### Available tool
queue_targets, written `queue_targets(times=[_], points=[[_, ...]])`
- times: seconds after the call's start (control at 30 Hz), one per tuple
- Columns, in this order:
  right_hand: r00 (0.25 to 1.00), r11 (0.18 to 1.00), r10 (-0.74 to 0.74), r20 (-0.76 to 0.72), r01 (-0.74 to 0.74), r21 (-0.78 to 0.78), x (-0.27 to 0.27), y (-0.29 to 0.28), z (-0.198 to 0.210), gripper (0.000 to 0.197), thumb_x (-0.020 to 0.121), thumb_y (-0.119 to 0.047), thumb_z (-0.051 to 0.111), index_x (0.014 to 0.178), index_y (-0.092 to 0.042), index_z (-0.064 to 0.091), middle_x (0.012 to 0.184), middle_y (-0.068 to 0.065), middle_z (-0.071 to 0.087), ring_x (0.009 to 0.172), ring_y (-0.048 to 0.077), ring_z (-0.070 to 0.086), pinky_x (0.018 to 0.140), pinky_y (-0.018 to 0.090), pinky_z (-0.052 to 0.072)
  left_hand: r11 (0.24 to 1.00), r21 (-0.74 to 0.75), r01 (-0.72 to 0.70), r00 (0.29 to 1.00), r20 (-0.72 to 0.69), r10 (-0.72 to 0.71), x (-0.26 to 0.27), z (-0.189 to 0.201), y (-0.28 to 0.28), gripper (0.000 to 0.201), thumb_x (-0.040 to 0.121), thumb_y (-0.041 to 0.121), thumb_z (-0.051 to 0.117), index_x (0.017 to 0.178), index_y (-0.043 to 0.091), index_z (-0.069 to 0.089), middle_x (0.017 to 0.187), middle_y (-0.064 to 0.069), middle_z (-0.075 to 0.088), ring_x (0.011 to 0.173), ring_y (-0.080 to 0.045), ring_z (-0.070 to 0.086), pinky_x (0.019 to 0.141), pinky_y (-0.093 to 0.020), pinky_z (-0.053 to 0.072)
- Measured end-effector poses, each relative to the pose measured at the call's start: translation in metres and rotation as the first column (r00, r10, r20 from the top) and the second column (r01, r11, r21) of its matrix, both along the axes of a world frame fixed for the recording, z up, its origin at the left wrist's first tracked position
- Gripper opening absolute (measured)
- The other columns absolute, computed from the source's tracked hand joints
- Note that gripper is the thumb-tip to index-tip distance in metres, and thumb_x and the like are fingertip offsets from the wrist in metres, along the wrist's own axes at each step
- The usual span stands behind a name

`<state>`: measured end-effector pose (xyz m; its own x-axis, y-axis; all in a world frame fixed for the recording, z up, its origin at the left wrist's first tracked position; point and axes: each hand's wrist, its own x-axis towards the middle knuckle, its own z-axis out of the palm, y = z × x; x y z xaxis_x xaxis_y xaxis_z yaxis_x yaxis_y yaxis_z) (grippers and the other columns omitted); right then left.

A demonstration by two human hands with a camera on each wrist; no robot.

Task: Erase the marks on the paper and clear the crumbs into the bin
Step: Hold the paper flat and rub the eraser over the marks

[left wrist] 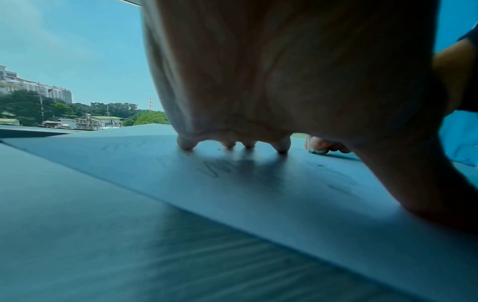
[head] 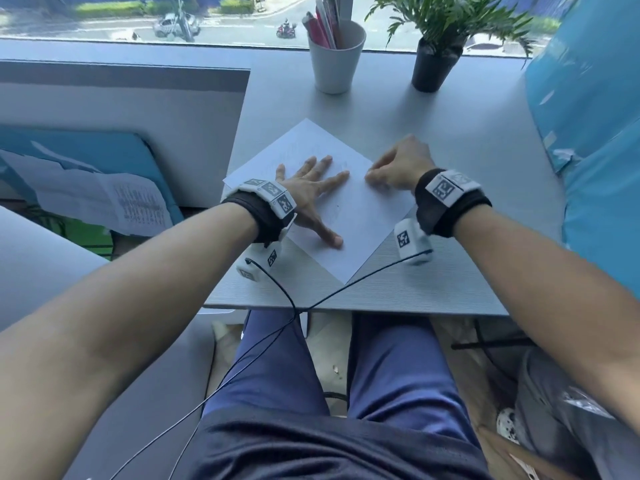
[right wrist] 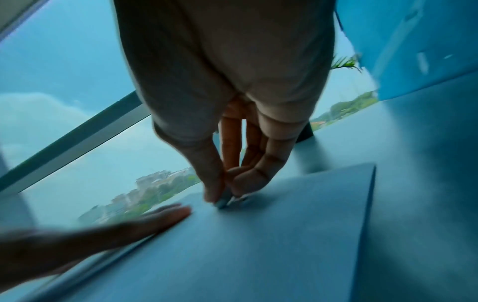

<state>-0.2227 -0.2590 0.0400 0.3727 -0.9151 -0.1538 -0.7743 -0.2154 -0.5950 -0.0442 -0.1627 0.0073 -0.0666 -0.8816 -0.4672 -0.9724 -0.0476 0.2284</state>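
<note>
While the left hand (head: 313, 188) lies flat with fingers spread wide on the white paper (head: 367, 216), pinning it to the grey desk (head: 467, 188), the right hand (head: 398, 166) at the sheet's 2 o'clock edge pinches a small eraser (right wrist: 223, 201) narrowly between thumb and fingertips, its tip touching the paper. Faint pencil marks (left wrist: 212, 171) and a few dark crumbs (left wrist: 320, 165) show on the sheet; a white pen cup (head: 336, 60) stands at 12 o'clock and a potted plant (head: 436, 60) at 1 o'clock, well apart from it.

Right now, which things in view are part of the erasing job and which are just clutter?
In the job:
paper
eraser
left hand, pressing the paper flat
right hand, pinching the eraser

Just lying about:
pen cup
potted plant
</note>
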Motion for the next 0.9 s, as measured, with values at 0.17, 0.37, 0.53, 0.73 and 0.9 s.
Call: queue_targets(times=[0.17,0.37,0.53,0.73,0.9], points=[[0.962,0.961,0.270,-0.033,-0.267,0.076,0.010,0.036,-0.011,0.013,0.067,-0.019,0.079,0.079,-0.014,0.080,0.067,-0.003,0.072,0.055,-0.002,0.059,0.058,0.016,0.048,1.000,0.014,0.007,1.000,0.000,-0.007,0.001,-0.003,-0.001,0.146,0.036,0.092,0.068,0.149,0.053,-0.015,0.158,0.013,-0.032,0.145,-0.015,-0.031,0.110,-0.067,-0.016],[0.989,0.989,0.148,-0.007,-0.148,0.030,0.012,0.022,-0.007,0.015,0.069,-0.018,0.079,0.083,-0.012,0.080,0.072,-0.001,0.072,0.061,0.000,0.059,0.060,0.011,0.045,1.000,0.009,-0.001,1.000,-0.014,0.001,0.000,-0.001,-0.001,0.146,0.036,0.092,0.068,0.150,0.052,-0.014,0.158,0.012,-0.032,0.145,-0.015,-0.031,0.110,-0.066,-0.018],[0.979,0.977,0.205,-0.007,-0.204,0.068,0.015,0.022,-0.007,0.016,0.064,-0.020,0.083,0.079,-0.015,0.081,0.053,-0.013,0.065,0.044,-0.008,0.055,0.057,0.014,0.047,1.000,0.010,0.001,1.000,-0.022,-0.001,0.001,-0.002,0.001,0.147,0.034,0.094,0.066,0.150,0.052,-0.013,0.159,0.012,-0.031,0.145,-0.015,-0.031,0.110,-0.067,-0.017],[0.919,0.921,0.390,-0.054,-0.387,0.054,0.014,0.053,-0.006,0.008,0.069,-0.016,0.079,0.076,-0.013,0.080,0.064,-0.004,0.070,0.052,-0.004,0.058,0.057,0.012,0.045,1.000,0.006,0.002,1.000,-0.011,-0.002,0.001,-0.005,-0.001,0.150,0.030,0.096,0.065,0.148,0.052,-0.017,0.158,0.012,-0.033,0.144,-0.014,-0.033,0.110,-0.066,-0.018],[0.988,0.988,0.154,-0.032,-0.154,0.003,0.008,0.021,-0.004,0.015,0.066,-0.020,0.082,0.080,-0.015,0.080,0.051,-0.013,0.066,0.050,-0.006,0.057,0.062,0.012,0.043,1.000,0.016,0.001,1.000,-0.020,-0.001,-0.002,0.000,0.002,0.151,0.031,0.090,0.071,0.148,0.052,-0.016,0.158,0.012,-0.032,0.145,-0.016,-0.032,0.110,-0.064,-0.020]])
